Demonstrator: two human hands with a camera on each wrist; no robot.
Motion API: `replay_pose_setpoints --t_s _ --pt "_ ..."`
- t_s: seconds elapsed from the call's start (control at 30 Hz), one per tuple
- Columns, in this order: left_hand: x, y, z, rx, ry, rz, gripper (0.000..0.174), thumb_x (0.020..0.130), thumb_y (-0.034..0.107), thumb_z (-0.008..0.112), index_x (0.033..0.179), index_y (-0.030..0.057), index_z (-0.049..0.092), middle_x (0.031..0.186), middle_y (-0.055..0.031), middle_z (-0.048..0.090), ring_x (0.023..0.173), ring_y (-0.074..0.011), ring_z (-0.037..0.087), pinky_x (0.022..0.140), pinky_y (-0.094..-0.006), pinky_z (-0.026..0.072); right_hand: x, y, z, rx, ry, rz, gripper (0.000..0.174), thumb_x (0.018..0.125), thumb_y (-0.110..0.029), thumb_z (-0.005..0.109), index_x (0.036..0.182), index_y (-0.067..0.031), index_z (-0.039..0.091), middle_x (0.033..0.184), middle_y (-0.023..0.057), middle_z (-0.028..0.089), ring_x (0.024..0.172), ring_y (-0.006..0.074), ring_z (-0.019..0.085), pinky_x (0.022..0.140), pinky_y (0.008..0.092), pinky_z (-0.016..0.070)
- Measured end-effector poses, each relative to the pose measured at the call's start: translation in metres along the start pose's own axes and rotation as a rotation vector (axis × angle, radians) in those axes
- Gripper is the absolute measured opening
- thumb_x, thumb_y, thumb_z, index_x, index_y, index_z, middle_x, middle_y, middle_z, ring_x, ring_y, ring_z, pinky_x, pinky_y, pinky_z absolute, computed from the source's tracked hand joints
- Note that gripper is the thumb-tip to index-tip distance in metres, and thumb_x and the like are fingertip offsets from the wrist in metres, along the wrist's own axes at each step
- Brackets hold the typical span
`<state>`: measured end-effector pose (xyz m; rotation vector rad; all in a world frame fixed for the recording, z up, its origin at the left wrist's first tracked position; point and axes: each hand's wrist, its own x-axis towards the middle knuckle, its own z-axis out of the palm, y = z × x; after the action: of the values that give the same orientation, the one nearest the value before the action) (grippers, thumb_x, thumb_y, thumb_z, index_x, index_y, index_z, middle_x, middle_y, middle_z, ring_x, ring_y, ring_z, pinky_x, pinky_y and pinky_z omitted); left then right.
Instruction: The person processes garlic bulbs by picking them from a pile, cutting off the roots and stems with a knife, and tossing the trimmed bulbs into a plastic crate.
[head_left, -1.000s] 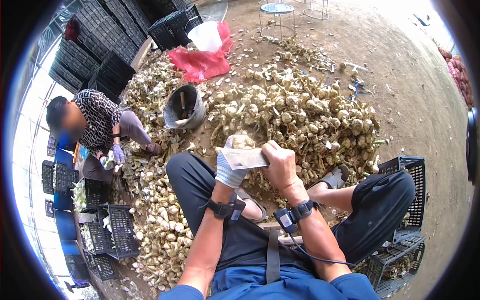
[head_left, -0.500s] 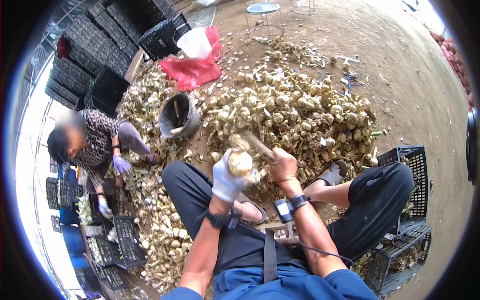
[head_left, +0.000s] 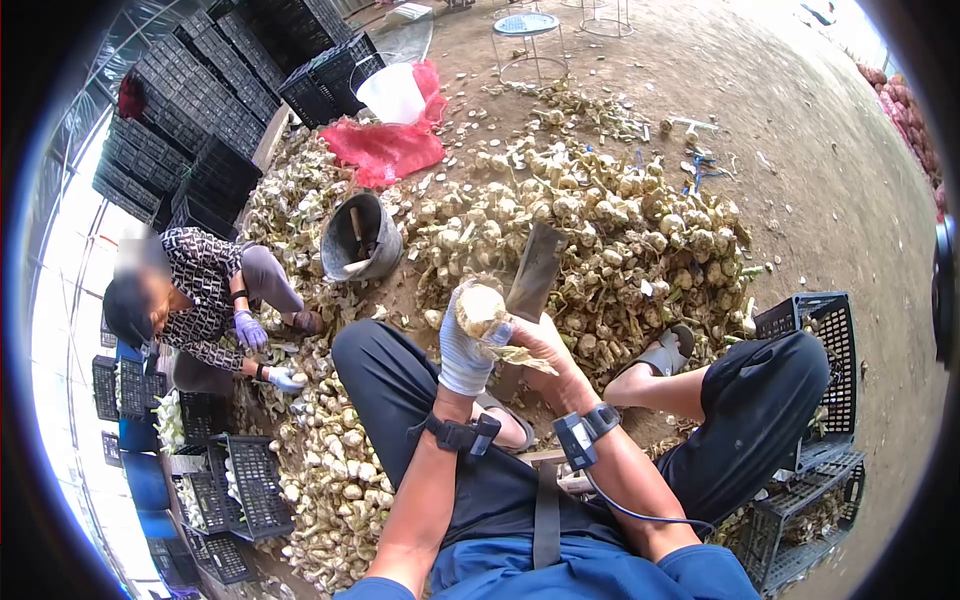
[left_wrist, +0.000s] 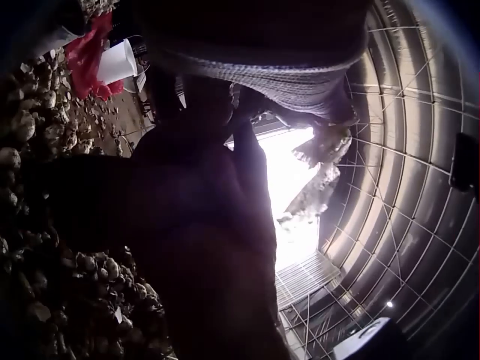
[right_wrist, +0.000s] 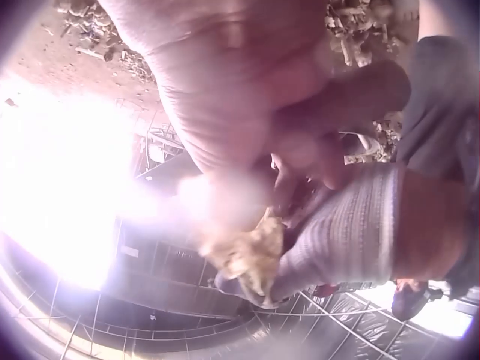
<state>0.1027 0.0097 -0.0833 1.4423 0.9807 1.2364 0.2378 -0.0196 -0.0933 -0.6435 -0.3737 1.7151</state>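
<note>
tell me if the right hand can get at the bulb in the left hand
Likely yes: the right hand holds a blade but is right beside the garlic bulb, whose pale face shows uncovered in the gloved left hand.

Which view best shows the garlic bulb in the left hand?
Head view: the garlic bulb shows its pale face clearly in the left hand. Left wrist seems to show ragged, backlit bits; right wrist, a blurred portion.

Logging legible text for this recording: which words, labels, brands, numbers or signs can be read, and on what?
None can be read.
Right-wrist device: pale patch, too small to read.
Patterned shirt: letter-like shapes, too small to make out.
Cleaver: no legible marking.
</note>
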Motion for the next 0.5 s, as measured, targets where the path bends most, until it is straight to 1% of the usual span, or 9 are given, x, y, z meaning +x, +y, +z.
replay_pose_setpoints --t_s 0.03,0.07,0.1,0.2,0.23,0.33,0.4,0.43,0.5 --pt "0.000 0.000 -0.002 -0.051 0.014 0.018 0.077 0.076 0.018 0.086 0.138 0.0038 0.043 0.120 -0.0078 0.061 0.107 -0.0174 0.060 0.093 -0.0310 0.0506 0.002 -0.002 0.001 -0.006 -0.004 -0.013 0.040 0.084 -0.024 0.080 0.112 -0.0006 0.064 0.099 0.0047 0.068 0.085 0.0123 0.066 0.072 0.0280 0.0542" --pt "0.000 0.000 -0.003 -0.104 0.028 0.034 0.078 0.076 0.017 0.086 0.139 0.0041 0.042 0.120 -0.0076 0.060 0.107 -0.0174 0.060 0.093 -0.0309 0.0505 0.005 -0.004 0.002 -0.016 0.021 -0.084 0.032 0.082 -0.020 0.081 0.102 -0.0010 0.064 0.089 0.0022 0.065 0.072 0.0118 0.064 0.066 0.0270 0.0548" --pt "0.000 -0.003 -0.002 -0.247 0.045 0.078 0.075 0.077 0.015 0.085 0.139 0.0050 0.044 0.123 -0.0073 0.058 0.109 -0.0172 0.059 0.094 -0.0307 0.0506 0.000 -0.017 0.008 -0.087 0.022 -0.069 0.030 0.082 -0.020 0.081 0.098 -0.0022 0.063 0.085 0.0013 0.064 0.069 0.0100 0.061 0.061 0.0268 0.0532" --pt "0.002 0.044 0.000 0.128 0.053 0.130 0.070 0.075 0.012 0.084 0.136 0.0070 0.049 0.123 -0.0082 0.058 0.109 -0.0212 0.061 0.094 -0.0334 0.0511 -0.001 -0.036 0.013 -0.305 0.087 -0.070 0.022 0.082 -0.020 0.079 0.089 -0.0047 0.064 0.076 0.0000 0.062 0.062 0.0070 0.058 0.055 0.0259 0.0523" --pt "0.008 0.050 -0.002 0.478 0.059 0.394 0.058 0.074 0.010 0.083 0.126 0.0069 0.057 0.120 -0.0111 0.059 0.107 -0.0250 0.062 0.092 -0.0357 0.0512 -0.001 -0.040 0.014 -0.402 0.110 -0.086 0.020 0.083 -0.019 0.078 0.086 -0.0052 0.065 0.075 0.0001 0.062 0.061 0.0069 0.058 0.055 0.0263 0.0531" --pt "0.011 0.042 -0.011 0.698 0.007 0.388 0.045 0.074 0.009 0.081 0.115 0.0064 0.062 0.116 -0.0139 0.060 0.104 -0.0279 0.063 0.090 -0.0379 0.0513 -0.003 -0.048 0.022 -0.644 0.174 -0.190 0.017 0.086 -0.016 0.072 0.078 -0.0039 0.064 0.073 0.0005 0.064 0.059 0.0069 0.059 0.055 0.0271 0.0531" --pt "0.010 0.039 -0.009 0.648 0.067 0.320 0.035 0.076 0.008 0.079 0.107 0.0028 0.063 0.104 -0.0118 0.064 0.094 -0.0229 0.064 0.083 -0.0340 0.0526 -0.004 -0.051 0.023 -0.690 0.173 -0.265 0.017 0.088 -0.015 0.070 0.078 -0.0020 0.064 0.075 0.0004 0.065 0.060 0.0068 0.059 0.053 0.0266 0.0508" --pt "0.009 0.033 -0.009 0.581 0.116 0.248 0.035 0.077 0.008 0.079 0.107 0.0024 0.063 0.100 -0.0092 0.065 0.090 -0.0191 0.064 0.081 -0.0321 0.0526 0.003 -0.041 0.015 -0.692 0.157 -0.384 0.013 0.086 -0.009 0.069 0.080 0.0002 0.063 0.072 0.0033 0.064 0.059 0.0125 0.060 0.054 0.0295 0.0495" --pt "0.011 0.020 -0.009 0.459 0.178 0.165 0.032 0.080 0.008 0.078 0.107 0.0019 0.062 0.092 -0.0040 0.066 0.083 -0.0107 0.061 0.076 -0.0274 0.0524 0.005 -0.036 0.013 -0.985 0.144 -0.670 0.009 0.083 -0.007 0.069 0.080 -0.0001 0.063 0.072 0.0074 0.063 0.060 0.0188 0.061 0.058 0.0322 0.0500"
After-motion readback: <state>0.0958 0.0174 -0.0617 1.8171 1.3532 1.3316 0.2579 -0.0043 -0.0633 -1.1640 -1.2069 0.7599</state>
